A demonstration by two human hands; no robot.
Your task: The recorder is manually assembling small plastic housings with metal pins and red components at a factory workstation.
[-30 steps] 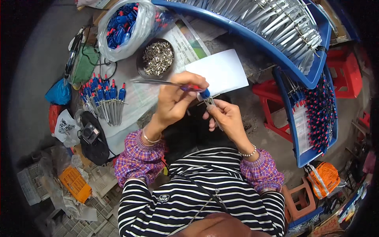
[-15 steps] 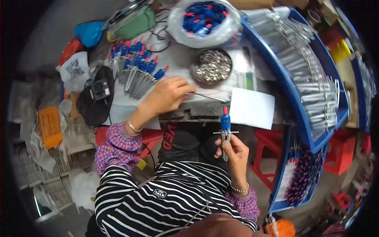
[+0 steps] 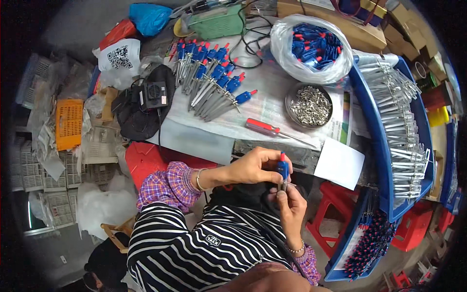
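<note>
In front of my body, both hands are on one drawing compass (image 3: 283,169) with a blue head and a red tip. My left hand (image 3: 253,167) pinches the blue head from above. Below it, the fingers of my right hand (image 3: 290,207) close round the metal legs, which they mostly hide. A screwdriver (image 3: 262,127) with a red handle lies on the table, its shaft pointing toward a white paper sheet (image 3: 339,164). Several similar compasses (image 3: 211,90) lie in a fanned group on the left of the table.
A round dish (image 3: 288,109) of small metal parts sits beyond the screwdriver. Behind it stands a plastic bag (image 3: 282,53) of blue heads. Blue trays (image 3: 372,112) of metal legs and compasses (image 3: 335,250) are at right, near a red stool (image 3: 331,214). A black device (image 3: 154,95) rests at left.
My left hand has put the screwdriver down on the table and come over to the compass's head. My right hand still holds the compass. The view has shifted.
</note>
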